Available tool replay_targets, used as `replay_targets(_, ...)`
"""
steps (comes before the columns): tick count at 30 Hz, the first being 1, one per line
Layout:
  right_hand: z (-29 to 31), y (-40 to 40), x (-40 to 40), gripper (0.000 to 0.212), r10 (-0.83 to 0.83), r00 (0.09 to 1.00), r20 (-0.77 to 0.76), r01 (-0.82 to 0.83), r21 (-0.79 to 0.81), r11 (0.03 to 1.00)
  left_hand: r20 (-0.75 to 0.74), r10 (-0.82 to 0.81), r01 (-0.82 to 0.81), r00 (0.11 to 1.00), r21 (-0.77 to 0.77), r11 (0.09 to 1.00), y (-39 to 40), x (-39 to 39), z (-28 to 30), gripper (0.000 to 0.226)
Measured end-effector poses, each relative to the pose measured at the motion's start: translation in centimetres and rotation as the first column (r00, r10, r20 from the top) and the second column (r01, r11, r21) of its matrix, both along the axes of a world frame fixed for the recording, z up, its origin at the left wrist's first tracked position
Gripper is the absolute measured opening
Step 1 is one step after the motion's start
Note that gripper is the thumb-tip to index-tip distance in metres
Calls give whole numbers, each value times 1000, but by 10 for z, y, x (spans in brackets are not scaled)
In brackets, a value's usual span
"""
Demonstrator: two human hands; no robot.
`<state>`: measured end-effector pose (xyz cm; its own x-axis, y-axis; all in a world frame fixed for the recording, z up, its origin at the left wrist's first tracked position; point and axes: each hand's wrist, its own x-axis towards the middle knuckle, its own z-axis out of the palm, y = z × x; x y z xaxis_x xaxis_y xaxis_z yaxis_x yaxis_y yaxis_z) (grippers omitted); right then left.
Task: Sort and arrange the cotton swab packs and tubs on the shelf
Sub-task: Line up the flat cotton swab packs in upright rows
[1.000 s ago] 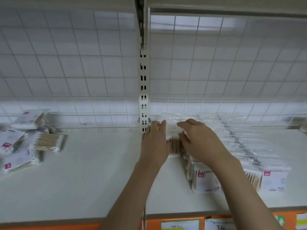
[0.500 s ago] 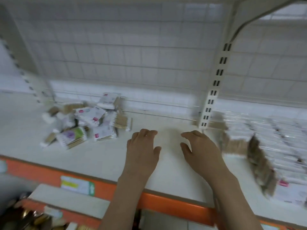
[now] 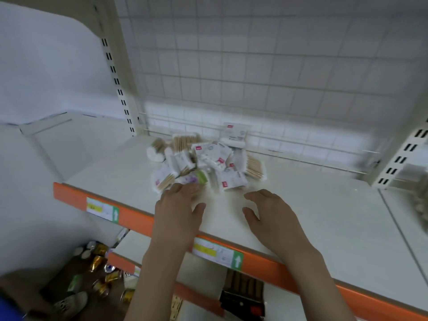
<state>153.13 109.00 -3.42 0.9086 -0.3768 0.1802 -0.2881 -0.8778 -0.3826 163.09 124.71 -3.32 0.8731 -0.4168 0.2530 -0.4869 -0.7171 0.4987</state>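
A loose heap of cotton swab packs (image 3: pixel 208 161) lies in the middle of the white shelf (image 3: pixel 312 205), white wrappers with red labels and wooden sticks showing. One pack with a green and purple label (image 3: pixel 196 178) sits at the heap's front. My left hand (image 3: pixel 178 212) hovers palm down just in front of that pack, fingertips at the heap's near edge, holding nothing. My right hand (image 3: pixel 271 216) is spread palm down over bare shelf to the right of the heap, empty. The picture is blurred by motion.
A wire grid backs the shelf (image 3: pixel 266 66). Slotted uprights stand at the left (image 3: pixel 118 89) and right (image 3: pixel 398 161). An orange price rail (image 3: pixel 139 218) runs along the front edge. Lower shelves hold a dark box (image 3: pixel 245 290); gold tins (image 3: pixel 99 260) lie below left.
The view swung left from the tidy rows of packs to the loose heap. Both hands left the rows, empty, and now reach toward the heap.
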Motion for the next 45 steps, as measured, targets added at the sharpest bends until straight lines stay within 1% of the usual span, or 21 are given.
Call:
replay_targets(6, -3, 15, 23, 39, -54, 998, -44, 54, 14, 998, -5, -2, 2, 1000, -26, 1000, 25, 39, -7, 51)
replay_targets(11, 2, -2, 35, 37, -113, 991, -69, 113, -2, 994, -2, -17, 17, 1000, -53, 998, 23, 63, 0, 39)
replay_targets(13, 7, -14, 41, 35, -119, 991, -58, 119, -5, 993, 21, -61, 61, 998, 1, 998, 19, 75, 7, 43)
replay_targets(16, 18, -33, 54, 30, -107, 992, -67, 105, -35, 994, 26, -169, 162, 985, 173, 971, 13, 98, 21, 56)
replay_targets(19, 26, -53, 70, 32, -69, 995, -66, 68, -21, 997, -87, -244, 259, 966, 255, 932, 8, 117, 31, 63)
replay_targets(22, 32, -68, 85, 38, -33, 987, -159, 37, 20, 999, -246, -274, 337, 930, 273, 901, 7, 128, 35, 67)
replay_targets(25, 34, -80, 98, 43, 4, 971, -240, 12, 66, 998, -334, -279, 374, 900, 267, 888, 5, 135, 38, 71)
replay_targets(26, 36, -82, 102, 42, 20, 963, -269, 4, 86, 996, -351, -274, 376, 895, 265, 888, 4, 137, 38, 72)
replay_targets(28, 38, -84, 110, 31, 52, 957, -284, -12, 141, 990, -385, -255, 372, 887, 270, 888, 3, 140, 38, 75)
replay_targets(29, 38, -85, 112, 30, 85, 947, -308, -33, 170, 985, -403, -248, 373, 881, 267, 889, 2, 141, 38, 76)
replay_targets(32, 35, -91, 117, 50, 126, 920, -370, -45, 218, 975, -449, -248, 385, 859, 244, 890, 1, 142, 37, 78)
replay_targets(35, 25, -102, 119, 58, 185, 913, -363, -93, 255, 962, -411, -248, 364, 877, 233, 902, 3, 145, 34, 78)
replay_targets(37, 29, -97, 115, 58, 161, 928, -337, -82, 238, 968, -360, -224, 322, 906, 240, 916, 7, 145, 30, 78)
replay_targets(38, 30, -95, 111, 60, 139, 934, -329, -66, 224, 972, -325, -210, 300, 922, 256, 919, 9, 144, 29, 77)
replay_targets(39, 30, -94, 109, 68, 115, 945, -305, -43, 232, 972, -275, -201, 278, 940, 279, 919, 11, 142, 29, 75)
replay_targets(41, 28, -91, 102, 87, 69, 954, -291, 2, 237, 972, -167, -200, 242, 965, 294, 925, 14, 139, 28, 67)
replay_targets(42, 28, -88, 98, 93, 59, 957, -284, 11, 239, 971, -133, -204, 234, 970, 275, 933, 15, 138, 28, 61)
replay_targets(44, 26, -83, 91, 94, 59, 963, -262, -2, 213, 977, -105, -204, 225, 973, 257, 940, 19, 137, 28, 50)
replay_targets(45, 25, -80, 88, 89, 62, 969, -241, -15, 196, 980, -98, -201, 221, 975, 263, 939, 21, 136, 27, 46)
